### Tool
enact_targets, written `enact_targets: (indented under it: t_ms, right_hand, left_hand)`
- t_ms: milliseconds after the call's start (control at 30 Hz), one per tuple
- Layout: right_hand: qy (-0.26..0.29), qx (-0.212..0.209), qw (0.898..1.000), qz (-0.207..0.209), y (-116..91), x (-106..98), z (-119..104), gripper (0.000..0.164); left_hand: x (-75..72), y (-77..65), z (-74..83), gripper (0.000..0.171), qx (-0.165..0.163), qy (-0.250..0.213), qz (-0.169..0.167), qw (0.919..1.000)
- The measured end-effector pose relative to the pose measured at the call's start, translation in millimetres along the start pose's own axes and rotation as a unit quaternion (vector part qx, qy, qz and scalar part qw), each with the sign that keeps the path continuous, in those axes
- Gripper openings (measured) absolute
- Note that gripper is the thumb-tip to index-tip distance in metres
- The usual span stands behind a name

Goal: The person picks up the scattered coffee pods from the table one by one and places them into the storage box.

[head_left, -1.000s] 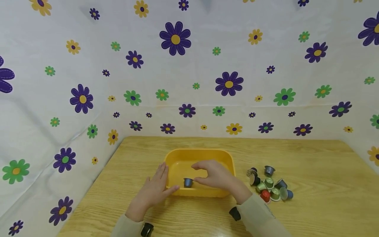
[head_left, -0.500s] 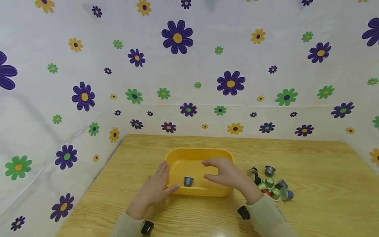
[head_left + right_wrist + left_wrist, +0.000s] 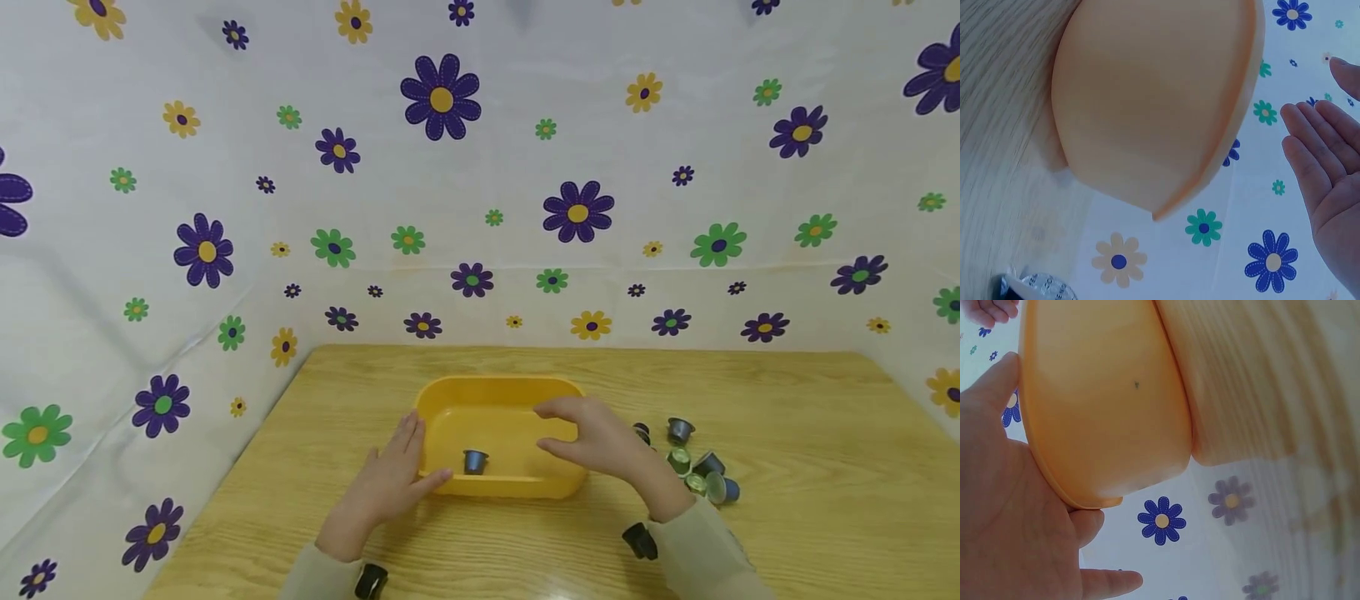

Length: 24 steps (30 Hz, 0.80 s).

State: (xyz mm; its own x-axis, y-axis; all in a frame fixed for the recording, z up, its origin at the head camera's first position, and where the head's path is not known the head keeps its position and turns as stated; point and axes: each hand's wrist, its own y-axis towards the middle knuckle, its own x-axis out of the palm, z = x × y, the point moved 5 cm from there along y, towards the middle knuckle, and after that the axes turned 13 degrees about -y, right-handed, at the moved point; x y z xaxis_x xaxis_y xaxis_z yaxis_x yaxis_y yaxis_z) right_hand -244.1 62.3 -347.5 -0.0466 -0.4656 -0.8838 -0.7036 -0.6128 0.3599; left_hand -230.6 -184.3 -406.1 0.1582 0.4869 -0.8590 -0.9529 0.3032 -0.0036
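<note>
Head: blue-grey capsule (image 3: pixel 475 462) inside yellow tray (image 3: pixel 510 489), beside its front wall; left hand (image 3: pixel 381 490) against left rim, fingers straight, unclenched; right hand (image 3: pixel 600 437) at right end, thumb and fingers parted, unclenched; loose capsules (image 3: pixel 708 464) farther right. Left wrist: digits touching tray rim. Right wrist: fingers extended, apart from rim.

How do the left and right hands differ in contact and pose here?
Contact: the left hand touches the left end of the yellow tray; the right hand appears over its right end, and whether it touches is unclear.

Pose: the left hand's fingers lie fairly straight; the right hand's are bent, with an empty gap to the thumb.

Shared: both are bare and extend from pale sleeves.
</note>
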Motion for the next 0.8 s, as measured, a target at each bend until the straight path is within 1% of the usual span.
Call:
enact_targets:
  t_ms: [133, 333, 633, 800]
  right_hand:
    - [0.002, 0.013, 1.0, 0.002, -6.4, -4.9, 5.2, 0.037]
    - [0.005, 0.017, 1.0, 0.013, -14.3, -7.3, 13.7, 0.036]
    - [-0.006, 0.049, 0.999, 0.018, -29.2, -11.9, 31.0, 0.036]
    - [-0.008, 0.071, 0.997, 0.025, -37.5, -16.8, 37.7, 0.035]
  left_hand:
    - [1.5, 0.3, 0.4, 0.085, 0.004, 0.001, -0.005, 1.0]
    - [1.5, 0.0, -1.1, 0.086, 0.006, -0.001, -0.002, 1.0]
    - [2.9, 0.6, -2.5, 0.088, 0.011, 0.0, -0.006, 0.9999]
    - [2.2, 0.4, -1.6, 0.088, 0.006, -0.004, -0.006, 1.0]
